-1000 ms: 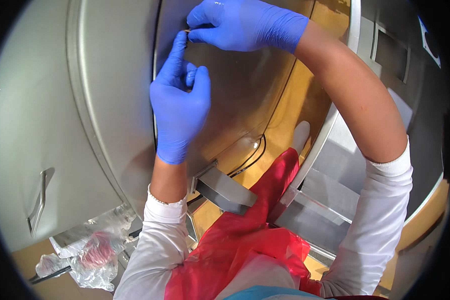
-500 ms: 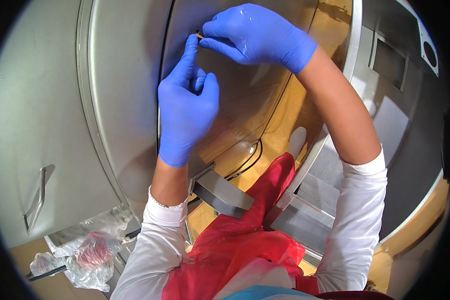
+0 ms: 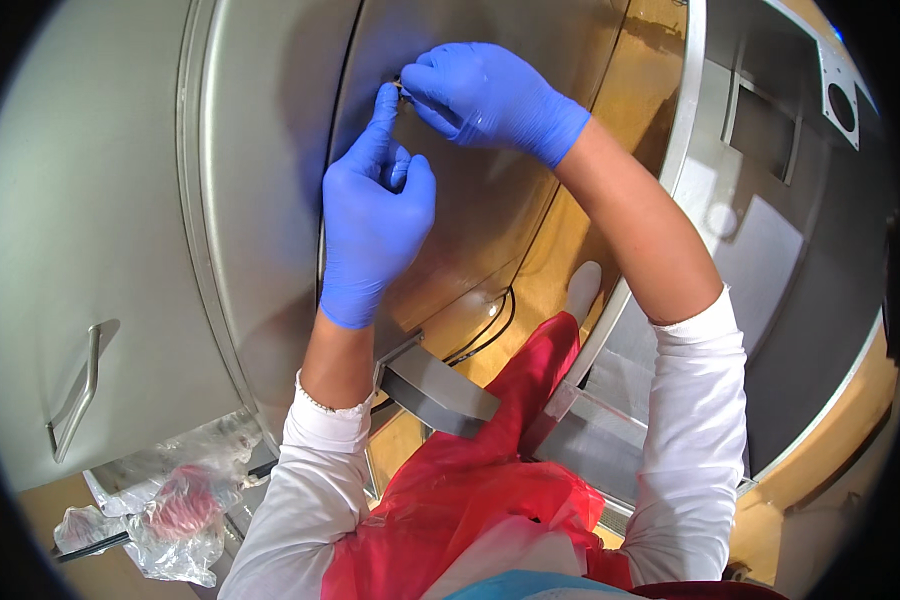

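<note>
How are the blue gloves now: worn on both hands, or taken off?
Worn on both: blue gloves cover the left hand and the right hand, with bare forearm showing past each cuff.

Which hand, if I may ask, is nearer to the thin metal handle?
Left: the left hand is up and right of the thin metal handle; the right hand is farther off the same way.

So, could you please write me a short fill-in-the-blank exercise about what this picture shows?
1. The left hand and the right hand both wear gloves coloured ____.
2. Of the two hands, the one nearer the bar handle is the ____ one.
3. The colour of the person's plastic apron is ____.
4. The sleeves are coloured ____.

Missing words: blue; left; red; white.
</note>
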Tool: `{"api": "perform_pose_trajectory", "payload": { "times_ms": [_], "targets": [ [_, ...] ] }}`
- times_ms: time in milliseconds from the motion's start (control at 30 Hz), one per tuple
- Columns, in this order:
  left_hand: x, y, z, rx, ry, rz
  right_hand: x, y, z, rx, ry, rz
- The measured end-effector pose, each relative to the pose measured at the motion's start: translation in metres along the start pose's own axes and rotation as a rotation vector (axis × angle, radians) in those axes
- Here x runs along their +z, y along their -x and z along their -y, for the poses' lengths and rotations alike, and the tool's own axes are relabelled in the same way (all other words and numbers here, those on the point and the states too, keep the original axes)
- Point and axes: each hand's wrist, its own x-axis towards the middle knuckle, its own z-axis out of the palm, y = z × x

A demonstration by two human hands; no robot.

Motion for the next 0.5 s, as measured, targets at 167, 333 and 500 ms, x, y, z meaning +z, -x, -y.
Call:
{"api": "perform_pose_trajectory", "payload": {
  "times_ms": [167, 333, 500],
  "targets": [
    [-0.002, 0.002, 0.001, 0.009, -0.017, -0.005, -0.026, 0.006, 0.011, 0.152, -0.033, 0.185],
    [-0.001, 0.0, 0.004, 0.017, -0.018, -0.001, -0.013, 0.005, 0.008, 0.133, 0.013, 0.238],
    [-0.003, 0.001, 0.0, 0.006, -0.01, 0.007, 0.012, 0.018, -0.001, -0.038, 0.145, 0.026]
  ]
}}
